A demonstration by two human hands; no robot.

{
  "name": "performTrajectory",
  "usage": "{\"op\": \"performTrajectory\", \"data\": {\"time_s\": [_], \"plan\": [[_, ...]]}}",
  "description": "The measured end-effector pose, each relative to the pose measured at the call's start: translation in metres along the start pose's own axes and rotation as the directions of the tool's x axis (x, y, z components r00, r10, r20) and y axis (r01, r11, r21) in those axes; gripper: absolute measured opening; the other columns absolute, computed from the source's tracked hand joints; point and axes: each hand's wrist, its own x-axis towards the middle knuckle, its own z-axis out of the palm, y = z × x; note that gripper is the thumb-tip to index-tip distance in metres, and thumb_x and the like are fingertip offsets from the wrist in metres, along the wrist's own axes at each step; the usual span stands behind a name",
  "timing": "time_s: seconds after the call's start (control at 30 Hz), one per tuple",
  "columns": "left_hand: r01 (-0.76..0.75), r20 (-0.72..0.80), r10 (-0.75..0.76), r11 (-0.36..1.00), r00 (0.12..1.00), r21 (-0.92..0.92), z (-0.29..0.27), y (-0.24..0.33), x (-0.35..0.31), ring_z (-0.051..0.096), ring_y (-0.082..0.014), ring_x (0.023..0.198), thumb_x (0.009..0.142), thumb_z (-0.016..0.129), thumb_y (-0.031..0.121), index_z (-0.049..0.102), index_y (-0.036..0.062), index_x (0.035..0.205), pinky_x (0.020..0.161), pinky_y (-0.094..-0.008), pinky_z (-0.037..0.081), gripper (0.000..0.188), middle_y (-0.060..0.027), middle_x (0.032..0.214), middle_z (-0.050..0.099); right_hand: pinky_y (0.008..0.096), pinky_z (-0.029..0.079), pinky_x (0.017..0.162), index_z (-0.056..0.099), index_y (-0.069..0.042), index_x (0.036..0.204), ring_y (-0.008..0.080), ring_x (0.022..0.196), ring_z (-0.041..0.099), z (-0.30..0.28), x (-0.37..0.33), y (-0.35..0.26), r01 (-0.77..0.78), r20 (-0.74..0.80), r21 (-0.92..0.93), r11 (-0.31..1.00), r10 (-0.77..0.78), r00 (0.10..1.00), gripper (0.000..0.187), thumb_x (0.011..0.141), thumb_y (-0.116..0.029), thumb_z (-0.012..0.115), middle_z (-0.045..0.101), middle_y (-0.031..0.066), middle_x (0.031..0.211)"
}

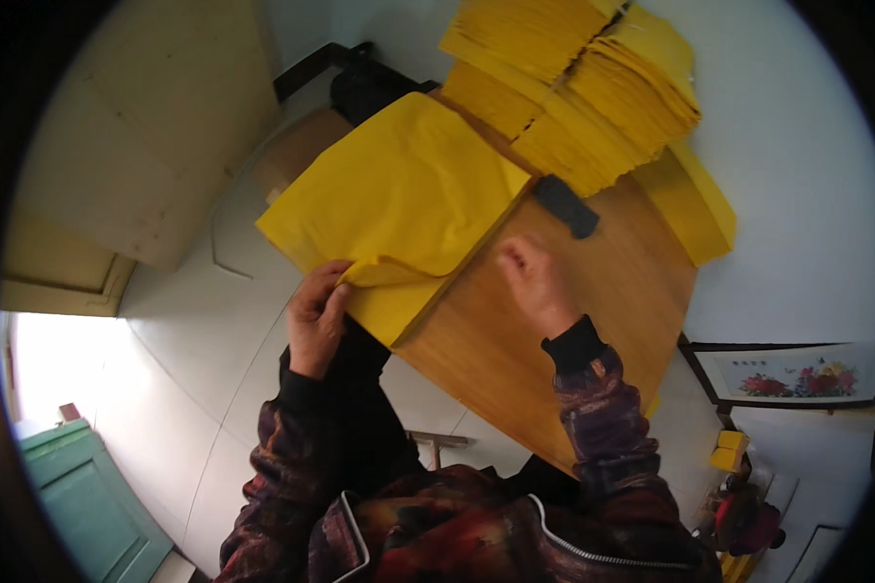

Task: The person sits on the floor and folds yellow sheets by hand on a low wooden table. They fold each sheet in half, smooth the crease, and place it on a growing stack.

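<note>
A stack of large yellow sheets (399, 185), cloth-like in look, lies on the left part of the wooden table (554, 321) and reaches over its edge. My left hand (319, 316) pinches the near-left edge of the top sheet between thumb and fingers. That edge is lifted and folded back, baring yellow beneath it. Apart from the stack, my right hand (538, 285) hovers over bare wood with its fingers curled in, slightly blurred; nothing shows in it. Beyond it a dark grey folded cloth (567, 206) rests beside the stack.
Tall bundles of yellow sheets (593, 87), bound with dark cord, stand at the table's far end. A yellow piece (690, 204) leans beside them by the white wall. A framed flower picture (797, 376) is at right. A green door (97, 505) stands at lower left.
</note>
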Motion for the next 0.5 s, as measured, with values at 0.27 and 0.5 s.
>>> {"op": "performTrajectory", "data": {"time_s": [0.27, 0.5], "plan": [[0.127, -0.043, -0.128, 0.991, 0.991, -0.038, 0.001, 0.0, -0.001, 0.06, -0.0181, 0.1, 0.089, 0.06, 0.003, 0.066, -0.0037, 0.097, 0.087, -0.0272, 0.045, 0.012, -0.0097, 0.112, 0.065, 0.0481, 0.047, 0.084, 0.06, -0.001, 0.113, 0.0377, 0.098, 0.054, -0.015, 0.011, 0.089, -0.285, -0.306, -0.538, 0.793, 0.132, 0.943, 0.028, 0.089, -0.015, 0.06, 0.055, 0.0151, 0.108], [0.075, -0.058, -0.075, 0.997, 0.995, -0.012, 0.001, -0.004, -0.001, 0.061, -0.0211, 0.1, 0.088, 0.061, 0.003, 0.066, -0.0054, 0.095, 0.087, -0.0286, 0.046, 0.011, -0.0122, 0.111, 0.066, 0.0468, 0.047, 0.081, 0.06, -0.001, 0.106, 0.0376, 0.095, 0.055, -0.025, 0.019, 0.101, -0.186, -0.226, -0.556, 0.81, 0.068, 0.972, 0.021, 0.088, -0.012, 0.057, 0.055, 0.0167, 0.103]]}}
